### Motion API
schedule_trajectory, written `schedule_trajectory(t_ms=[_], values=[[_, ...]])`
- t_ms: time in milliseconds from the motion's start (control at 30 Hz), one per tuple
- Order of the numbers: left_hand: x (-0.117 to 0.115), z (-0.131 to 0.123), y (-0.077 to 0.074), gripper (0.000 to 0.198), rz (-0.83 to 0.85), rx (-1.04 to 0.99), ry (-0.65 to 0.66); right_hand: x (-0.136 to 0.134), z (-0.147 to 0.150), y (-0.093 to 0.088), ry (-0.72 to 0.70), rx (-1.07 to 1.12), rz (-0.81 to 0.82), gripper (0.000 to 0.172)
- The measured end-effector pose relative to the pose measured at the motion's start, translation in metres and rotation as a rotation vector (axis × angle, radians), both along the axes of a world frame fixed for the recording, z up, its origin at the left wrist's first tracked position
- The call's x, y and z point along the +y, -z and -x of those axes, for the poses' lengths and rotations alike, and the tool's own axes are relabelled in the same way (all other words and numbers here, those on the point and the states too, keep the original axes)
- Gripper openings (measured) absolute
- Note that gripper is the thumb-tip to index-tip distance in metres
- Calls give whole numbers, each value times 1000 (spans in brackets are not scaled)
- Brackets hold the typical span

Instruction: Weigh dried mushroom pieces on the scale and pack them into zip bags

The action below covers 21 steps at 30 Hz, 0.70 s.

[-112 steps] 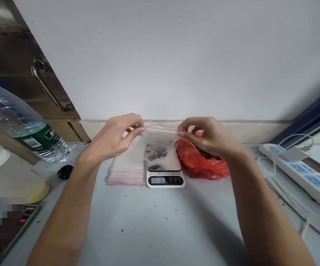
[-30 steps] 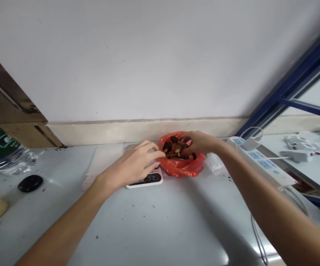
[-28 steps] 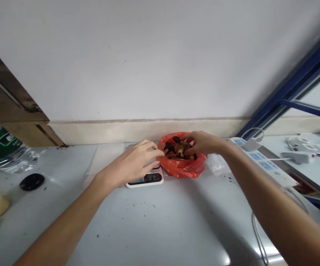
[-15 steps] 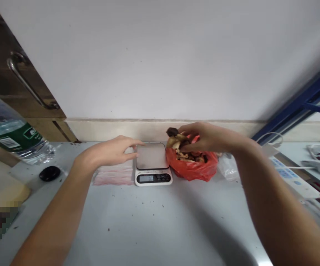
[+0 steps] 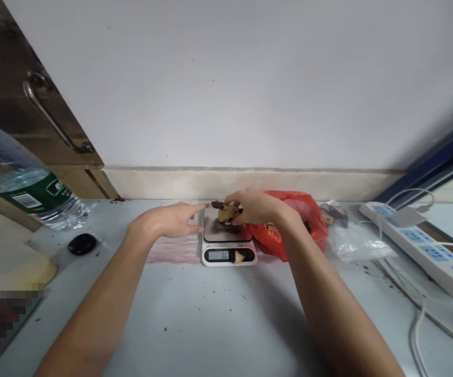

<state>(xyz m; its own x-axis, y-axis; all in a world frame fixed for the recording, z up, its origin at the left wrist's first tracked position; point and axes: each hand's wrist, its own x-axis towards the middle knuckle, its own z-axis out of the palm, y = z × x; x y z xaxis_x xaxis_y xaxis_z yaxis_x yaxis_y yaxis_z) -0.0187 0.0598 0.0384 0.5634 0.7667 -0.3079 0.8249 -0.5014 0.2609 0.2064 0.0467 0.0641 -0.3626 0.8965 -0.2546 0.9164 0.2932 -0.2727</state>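
Note:
A small white digital scale [image 5: 229,245] with a steel platform stands on the grey table. My right hand [image 5: 251,207] is closed on a clump of dried brown pieces [image 5: 226,212] and hovers just over the platform. One loose piece [image 5: 239,256] lies on the scale's front panel. My left hand [image 5: 170,220] rests flat with fingers stretched out, over a stack of clear zip bags [image 5: 173,250] left of the scale, fingertips near the platform's edge. A red plastic bag [image 5: 293,222] of the dried pieces sits right of the scale.
A filled clear bag [image 5: 350,238] lies right of the red bag. A white power strip [image 5: 420,248] with cables runs along the right. A plastic water bottle [image 5: 25,180] and a black cap [image 5: 83,243] are at the left, before a wooden cabinet [image 5: 33,110].
My right hand lifted dried pieces out of the red bag and carried them left over the scale. My left hand drew back off the scale to the stack of bags. One piece fell on the display.

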Motion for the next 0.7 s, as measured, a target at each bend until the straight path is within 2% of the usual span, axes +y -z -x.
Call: schedule_trajectory(t_ms=[133, 200, 433, 700], values=[[-5, -8, -13, 65, 53, 49, -39, 0, -8, -1, 25, 31, 5, 69], [-8, -11, -19, 64, 70, 57, -67, -2, -12, -4, 44, 38, 22, 73], [-11, -14, -21, 68, 94, 90, -106, -4, -18, -8, 47, 144, 85, 74], [-10, -6, -22, 66, 35, 24, -39, -2, -24, -3, 39, 231, 77, 74]])
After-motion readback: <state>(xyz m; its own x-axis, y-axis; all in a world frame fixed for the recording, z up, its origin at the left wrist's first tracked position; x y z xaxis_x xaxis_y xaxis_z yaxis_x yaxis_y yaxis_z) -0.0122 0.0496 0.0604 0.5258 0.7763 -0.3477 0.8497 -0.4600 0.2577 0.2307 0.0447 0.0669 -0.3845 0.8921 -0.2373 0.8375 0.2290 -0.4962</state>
